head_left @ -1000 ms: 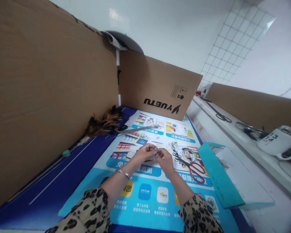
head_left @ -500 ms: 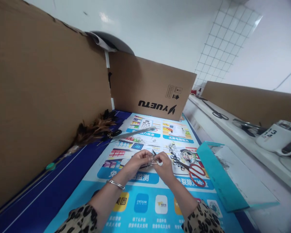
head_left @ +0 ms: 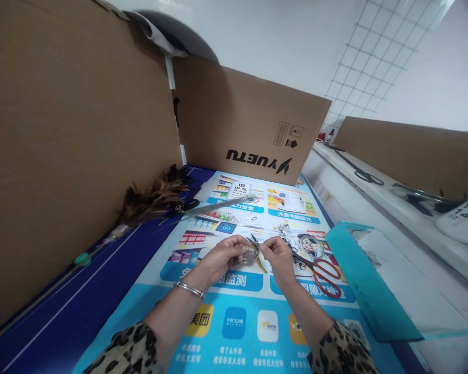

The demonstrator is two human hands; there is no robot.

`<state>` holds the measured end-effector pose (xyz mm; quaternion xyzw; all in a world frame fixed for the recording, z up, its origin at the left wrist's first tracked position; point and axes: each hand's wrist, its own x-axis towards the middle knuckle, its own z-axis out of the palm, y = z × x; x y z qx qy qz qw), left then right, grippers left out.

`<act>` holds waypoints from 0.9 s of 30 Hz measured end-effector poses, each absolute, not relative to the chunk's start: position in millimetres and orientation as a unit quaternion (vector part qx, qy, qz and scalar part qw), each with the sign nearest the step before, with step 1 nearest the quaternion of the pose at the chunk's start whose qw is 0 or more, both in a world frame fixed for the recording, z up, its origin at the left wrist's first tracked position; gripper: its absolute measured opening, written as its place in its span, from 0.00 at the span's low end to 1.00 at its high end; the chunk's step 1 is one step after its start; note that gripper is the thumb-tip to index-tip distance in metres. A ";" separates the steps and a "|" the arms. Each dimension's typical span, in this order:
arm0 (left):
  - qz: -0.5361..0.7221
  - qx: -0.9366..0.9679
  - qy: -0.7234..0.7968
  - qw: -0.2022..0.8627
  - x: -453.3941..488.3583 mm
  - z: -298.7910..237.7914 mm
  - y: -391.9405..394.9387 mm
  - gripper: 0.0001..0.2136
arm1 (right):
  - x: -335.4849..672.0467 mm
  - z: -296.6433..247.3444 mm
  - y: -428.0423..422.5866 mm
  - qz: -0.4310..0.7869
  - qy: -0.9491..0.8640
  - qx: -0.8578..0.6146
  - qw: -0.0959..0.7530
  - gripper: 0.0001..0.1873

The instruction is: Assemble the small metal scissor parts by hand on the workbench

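Over the poster-covered surface (head_left: 249, 298), yellow-handled pliers (head_left: 261, 264) show between the left hand (head_left: 220, 257) and the right hand (head_left: 281, 258), nearer the right, at its nine o'clock, tips toward eleven, long axis eleven to five. The left pinches a shiny piece (head_left: 247, 257); I can't tell whether the right's closed fingertips grip anything.

sleeves (head_left: 128, 349): tan with black leopard spots. bracelet (head_left: 191, 289): silver. bundle (head_left: 248, 258): translucent grey. pliers (head_left: 262, 265): yellow handles, dark tips. scissors (head_left: 327, 274): red handles, dark blades. box (head_left: 370, 280): teal and white. poster (head_left: 144, 322): light blue and white, multicoloured pictures. cloth (head_left: 81, 291): deep blue, white lines. feathers (head_left: 156, 198): brown, black. cardboard (head_left: 253, 114): brown, black lettering.
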<state>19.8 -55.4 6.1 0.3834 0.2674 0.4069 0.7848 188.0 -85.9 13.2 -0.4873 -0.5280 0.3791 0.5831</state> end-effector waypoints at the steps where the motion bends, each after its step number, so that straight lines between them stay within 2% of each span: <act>1: 0.407 0.386 0.280 0.779 18.4 4.9 -54.3 0.08 | 189.8 12.3 -84.4 0.364 -0.529 -0.497 0.584 0.08; 9: 0.461 0.481 0.363 0.652 21.2 9.2 -58.1 0.11 | 200.4 1.5 -76.4 0.237 -0.554 -0.575 0.554 0.09; 14: 0.465 0.558 0.364 0.584 30.3 17.7 -69.2 0.13 | 194.9 2.2 -81.4 0.232 -0.572 -0.556 0.556 0.08; 19: 0.454 0.563 0.380 0.577 34.0 20.3 -72.2 0.12 | 192.2 6.9 -86.0 0.249 -0.577 -0.531 0.569 0.08; 24: 0.461 0.621 0.360 0.521 36.6 17.6 -70.6 0.20 | 192.0 10.0 -87.5 0.233 -0.571 -0.534 0.578 0.09; 27: 0.474 0.621 0.371 0.501 38.6 15.9 -70.9 0.16 | 191.0 13.3 -90.0 0.244 -0.572 -0.532 0.576 0.09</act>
